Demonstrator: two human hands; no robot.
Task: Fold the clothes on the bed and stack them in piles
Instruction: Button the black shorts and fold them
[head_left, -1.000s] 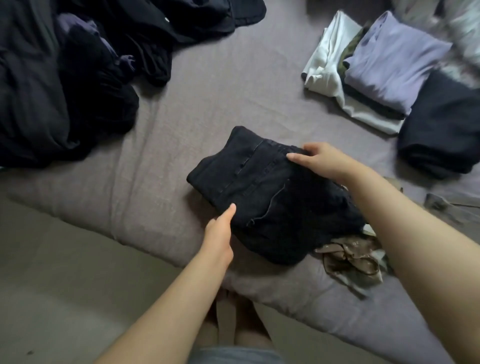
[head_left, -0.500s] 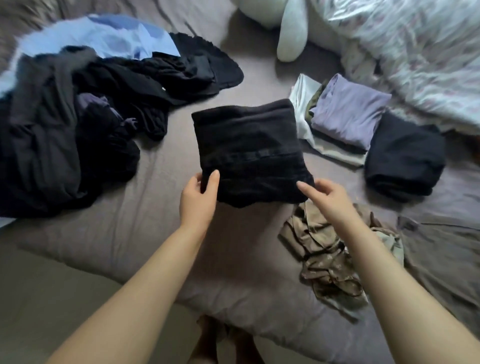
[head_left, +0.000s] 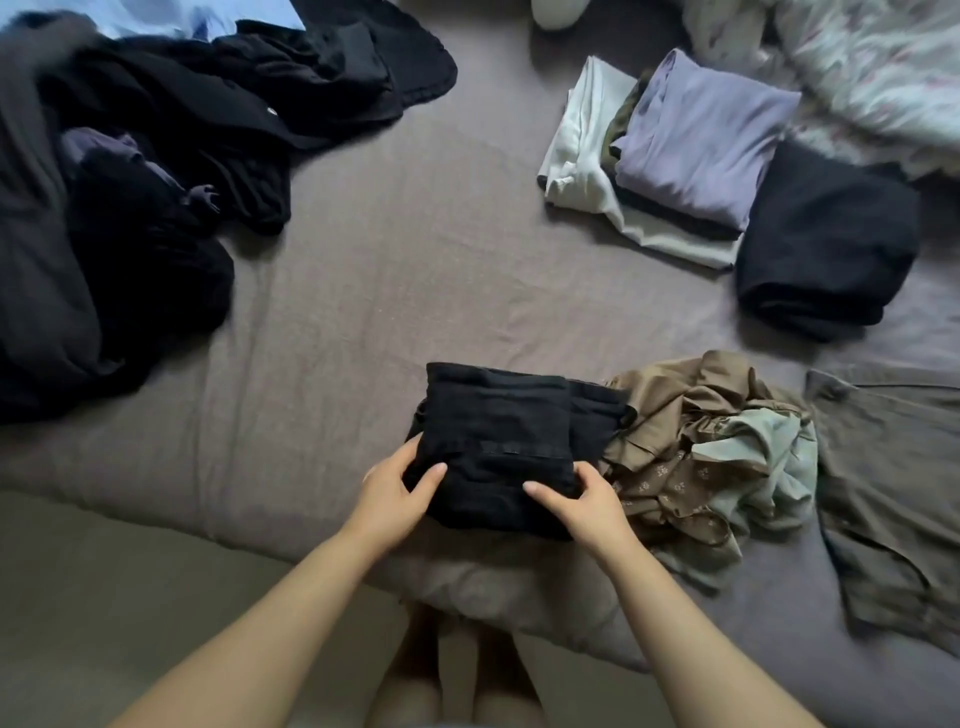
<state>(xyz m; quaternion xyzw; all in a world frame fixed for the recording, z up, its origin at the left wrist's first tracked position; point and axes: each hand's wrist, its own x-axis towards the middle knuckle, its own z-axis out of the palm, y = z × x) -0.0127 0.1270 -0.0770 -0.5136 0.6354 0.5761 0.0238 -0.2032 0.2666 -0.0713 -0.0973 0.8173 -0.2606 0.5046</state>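
- Here, both hands are gripping a folded black garment (head_left: 498, 441) that is lying near the front edge of the bed (head_left: 415, 270).
- The left hand (head_left: 392, 496) is clasping the garment's near left corner, its fingers (head_left: 434, 475) pinching the cloth with the thumb on top.
- The right hand (head_left: 584, 501) is clasping the near right corner, its fingers (head_left: 540, 491) likewise closing on the fabric.
- A crumpled brown and pale green heap (head_left: 711, 457) is lying just beside the garment on its right, touching it.
- A flat grey-brown garment (head_left: 893, 493) is spreading out further right.
- A folded pile topped by a lilac piece (head_left: 701, 135) is sitting at the far right, with a folded dark bundle (head_left: 826, 244) resting against it.
- An unfolded mass of dark clothes (head_left: 130, 197) is sprawling across the far left of the bed.
- A patterned quilt (head_left: 878, 67) is bunching in the top right corner.
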